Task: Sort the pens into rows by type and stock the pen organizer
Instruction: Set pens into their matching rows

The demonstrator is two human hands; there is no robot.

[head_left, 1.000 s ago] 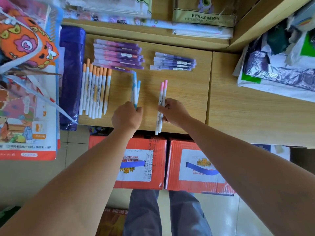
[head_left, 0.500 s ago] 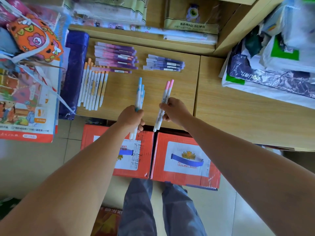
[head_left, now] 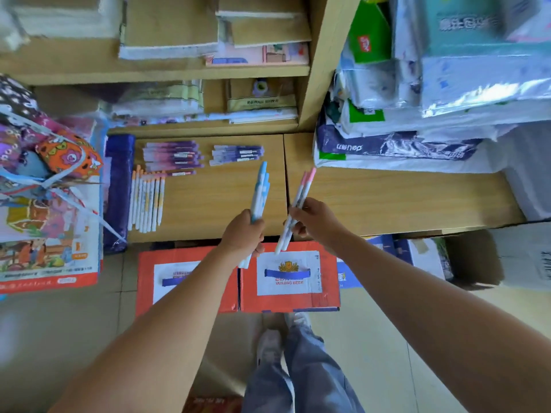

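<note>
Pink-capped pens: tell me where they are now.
Head view, right of centre: the right hand grips the pink-capped pens over the counter edge, beside the left hand's blue-capped pens.

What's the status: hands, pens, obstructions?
Left hand grips blue pens, right hand grips pink pens, both held over the table edge. Orange pens and purple pens lie in rows on the table. Organizer not in view.

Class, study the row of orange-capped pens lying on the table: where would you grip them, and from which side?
Probably grip the orange-capped pens across their white barrels near the ends closest to the person, coming from the table's front edge. They lie parallel, caps pointing away; purple pens crowd the cap end and a blue bag flanks the left.
</note>
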